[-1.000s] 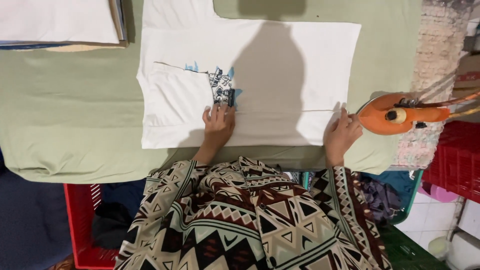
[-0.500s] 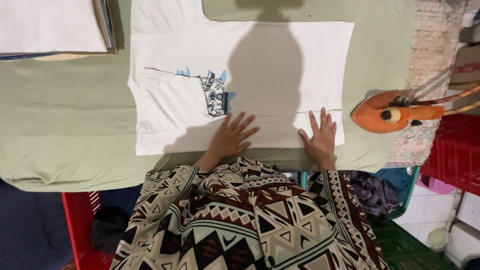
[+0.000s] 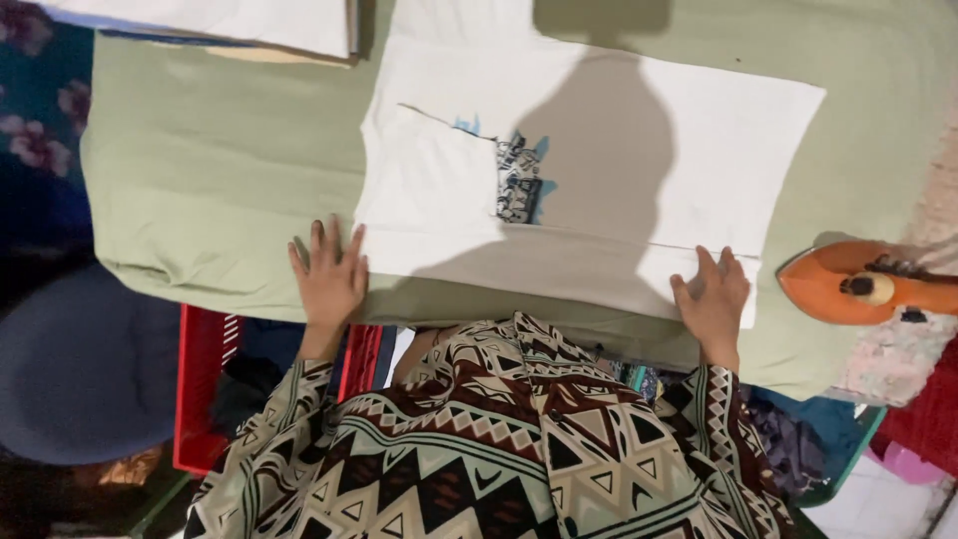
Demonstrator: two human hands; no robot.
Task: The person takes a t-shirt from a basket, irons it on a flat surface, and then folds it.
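Both hands press flat, fingers spread and gripping nothing: the left hand [image 3: 327, 279] at the shirt's [image 3: 639, 160] near-left corner, the right hand [image 3: 714, 299] on its near-right edge. This looks like smoothing the shirt; next likely calls for the iron [image 3: 863, 284], just right of the right fingers.

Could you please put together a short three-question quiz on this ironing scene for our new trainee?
1. True or false: the iron is held in the right hand.
2. Which corner of the white shirt does the left hand touch? A) far left B) near left C) far right
3. Fill in: the shirt lies on a pale ______ cloth.

Key
1. False: it rests on the cloth, to the right of that hand, and the hand lies flat on the shirt's near right corner.
2. B
3. green
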